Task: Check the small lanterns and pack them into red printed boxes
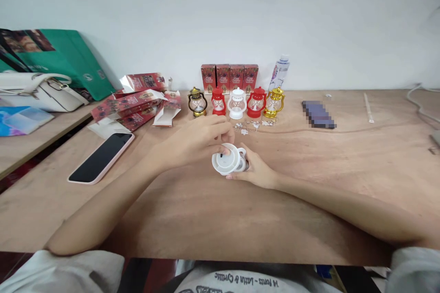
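A small white lantern (225, 165) is tipped over so that its round base faces me. My right hand (257, 168) is closed around its body and handle from the right. My left hand (202, 139) comes in from the left with its fingers curled, and its thumb presses on the base near a small black spot. Behind my hands stands a row of little lanterns: a bronze one (197, 103), a red one (218, 103), another white one (237, 104), a second red one (256, 103) and a gold one (274, 103). Small metal-and-white pieces (244, 131) lie before them.
Several upright red boxes (229, 78) and a bottle (280, 72) stand by the wall. Opened red boxes (137, 105) lie at the left, near a phone (102, 158). A white handbag (41, 91) and green bag (79, 62) are farther left; a pixelated dark object (318, 114) lies right.
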Motion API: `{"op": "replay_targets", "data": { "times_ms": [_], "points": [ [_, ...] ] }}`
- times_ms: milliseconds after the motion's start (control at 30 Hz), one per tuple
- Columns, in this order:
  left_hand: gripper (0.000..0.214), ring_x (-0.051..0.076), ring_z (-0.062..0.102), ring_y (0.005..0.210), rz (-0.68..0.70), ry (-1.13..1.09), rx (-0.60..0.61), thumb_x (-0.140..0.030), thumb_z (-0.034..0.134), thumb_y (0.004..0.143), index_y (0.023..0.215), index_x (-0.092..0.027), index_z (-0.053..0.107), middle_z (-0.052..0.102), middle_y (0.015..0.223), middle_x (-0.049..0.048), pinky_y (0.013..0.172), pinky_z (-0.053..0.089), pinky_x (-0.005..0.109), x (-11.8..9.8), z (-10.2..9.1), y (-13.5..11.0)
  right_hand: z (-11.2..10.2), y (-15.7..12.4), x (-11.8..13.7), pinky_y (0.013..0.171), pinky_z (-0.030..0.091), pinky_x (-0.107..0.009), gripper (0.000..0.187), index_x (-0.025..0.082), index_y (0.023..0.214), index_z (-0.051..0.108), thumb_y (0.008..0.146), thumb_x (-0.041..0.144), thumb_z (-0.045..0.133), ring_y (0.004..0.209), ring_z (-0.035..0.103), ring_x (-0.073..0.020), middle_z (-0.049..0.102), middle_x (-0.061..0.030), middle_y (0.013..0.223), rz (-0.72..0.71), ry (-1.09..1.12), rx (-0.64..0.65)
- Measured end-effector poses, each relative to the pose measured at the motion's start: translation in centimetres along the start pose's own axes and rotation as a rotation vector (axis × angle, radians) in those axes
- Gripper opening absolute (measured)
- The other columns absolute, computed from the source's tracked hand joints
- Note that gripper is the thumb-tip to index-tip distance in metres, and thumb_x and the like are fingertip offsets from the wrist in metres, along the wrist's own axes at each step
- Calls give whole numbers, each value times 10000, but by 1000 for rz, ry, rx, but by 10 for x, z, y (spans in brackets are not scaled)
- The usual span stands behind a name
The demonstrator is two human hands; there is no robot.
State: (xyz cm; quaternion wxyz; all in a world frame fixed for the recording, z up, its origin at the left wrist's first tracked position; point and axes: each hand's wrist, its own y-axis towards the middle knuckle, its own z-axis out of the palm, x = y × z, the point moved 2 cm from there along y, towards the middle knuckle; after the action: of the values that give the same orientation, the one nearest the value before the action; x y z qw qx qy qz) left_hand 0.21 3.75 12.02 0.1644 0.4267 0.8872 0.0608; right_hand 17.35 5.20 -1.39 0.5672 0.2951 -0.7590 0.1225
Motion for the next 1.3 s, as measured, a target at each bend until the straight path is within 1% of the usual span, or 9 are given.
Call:
{"op": "replay_targets", "data": {
  "times_ms": [167, 267, 400, 500, 633, 767, 1000, 1100, 1300],
  "points": [
    [197, 129, 564, 738, -184, -247, 15, -348, 532, 879, 916, -162, 584, 641, 874, 19, 639, 403, 219, 26, -1, 3, 1, -2, 4, 854, 431, -334, 591, 229, 1047, 415, 637, 389, 808, 1013, 554, -199, 577, -31, 1095, 53, 130, -86],
    [352, 147, 574, 712, -372, -132, -35, -473, 454, 897, 911, -148, 588, 653, 867, 47, 611, 390, 230, 58, 0, 0, -2, -2, 5, 732, 435, -292, 495, 232, 948, 405, 668, 417, 768, 833, 540, -155, 555, 17, 910, 126, 213, -234],
    [362, 198, 596, 719, -653, 259, 251, -471, 479, 862, 869, -132, 606, 662, 830, 93, 583, 350, 252, 98, 17, -8, -5, 1, 6, 606, 385, -256, 414, 223, 867, 444, 683, 451, 737, 654, 452, -114, 472, 57, 734, 126, 305, -272],
    [369, 209, 590, 723, -628, 297, 405, -488, 579, 771, 832, -125, 611, 651, 833, 104, 562, 336, 251, 110, 32, -10, -6, 3, 6, 594, 386, -249, 429, 221, 907, 492, 657, 437, 764, 650, 460, -112, 498, 52, 737, 98, 359, -319],
    [204, 152, 503, 589, -514, 245, 503, -317, 609, 727, 614, -154, 560, 587, 639, 31, 539, 287, 252, 108, 43, -11, -11, 4, 8, 622, 411, -249, 464, 222, 875, 507, 582, 382, 829, 657, 481, -108, 530, 56, 743, 10, 382, -439],
    [294, 120, 354, 463, -473, 226, 562, -140, 509, 711, 449, -178, 381, 420, 466, -3, 512, 221, 278, 104, 42, -11, -16, 5, 12, 675, 441, -281, 448, 222, 828, 522, 560, 393, 839, 701, 519, -130, 556, 43, 751, -92, 447, -511],
    [108, 164, 491, 580, -520, 222, 362, -226, 412, 809, 714, -192, 452, 599, 706, 29, 556, 273, 262, 84, 10, -7, -23, 0, 14, 727, 429, -325, 336, 217, 838, 596, 675, 456, 767, 759, 526, -158, 580, -2, 829, -219, 228, -662],
    [120, 160, 517, 594, -505, 143, 222, -253, 391, 827, 724, -200, 423, 608, 686, 7, 571, 293, 254, 65, -6, -5, -22, 0, 13, 762, 435, -332, 324, 215, 880, 623, 716, 470, 736, 803, 538, -167, 591, -12, 860, -227, 189, -588],
    [154, 152, 448, 555, -374, 326, 14, -255, 365, 846, 712, -192, 404, 533, 662, 20, 550, 252, 272, 31, -24, -2, -11, 1, 10, 794, 462, -325, 380, 214, 1009, 583, 787, 512, 662, 861, 577, -176, 635, -27, 926, -179, 263, -329]
  ]
}}
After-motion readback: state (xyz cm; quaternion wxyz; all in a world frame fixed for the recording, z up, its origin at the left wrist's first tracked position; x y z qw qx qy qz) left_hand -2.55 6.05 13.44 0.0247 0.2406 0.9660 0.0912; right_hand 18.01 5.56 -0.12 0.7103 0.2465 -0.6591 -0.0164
